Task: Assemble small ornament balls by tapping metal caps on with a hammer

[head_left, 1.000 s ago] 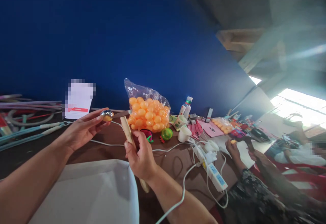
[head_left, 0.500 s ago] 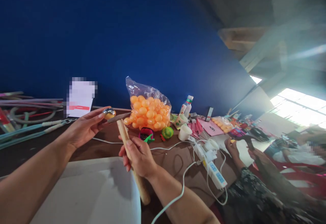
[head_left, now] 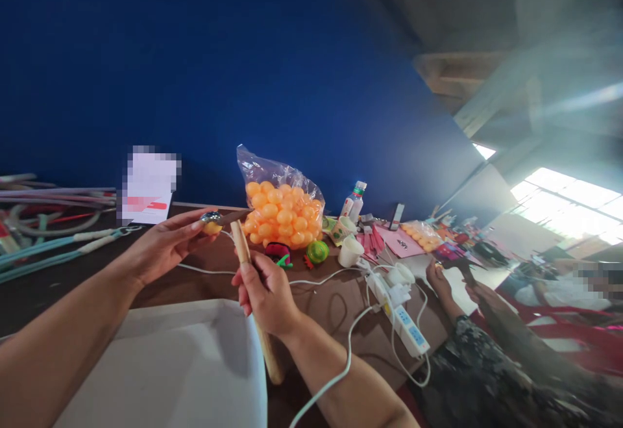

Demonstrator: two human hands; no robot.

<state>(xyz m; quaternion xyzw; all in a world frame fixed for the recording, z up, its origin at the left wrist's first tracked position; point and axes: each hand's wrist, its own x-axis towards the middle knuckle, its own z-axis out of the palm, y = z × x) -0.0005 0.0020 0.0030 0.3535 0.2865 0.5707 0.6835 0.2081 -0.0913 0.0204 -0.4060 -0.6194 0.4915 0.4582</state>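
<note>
One shiny rounded piece [head_left: 212,221] — pinched at fingertips of left hand [head_left: 168,243]; one wooden-handled tool [head_left: 241,243] — gripped in right hand [head_left: 270,293]; bagged orange balls [head_left: 285,214], far edge of table [head_left: 316,308].

"What's at nine o'clock?"
"A pale upright panel [head_left: 150,178], largely pixelated. Light-blue cords [head_left: 63,246] lie just below it, toward the edge."
"And twelve?"
"Blue wall [head_left: 233,51], right across to ten."
"Try three."
"A bright window [head_left: 574,197] far out; much nearer the middle, a bottle [head_left: 357,202] with a green band."
"Between four and five?"
"On the brown tabletop [head_left: 316,314], a white cup [head_left: 350,252], then further out a white power strip [head_left: 409,332] with cables plugged in."
"Six?"
"A round green trinket [head_left: 317,252], just below centre, near the cup."
</note>
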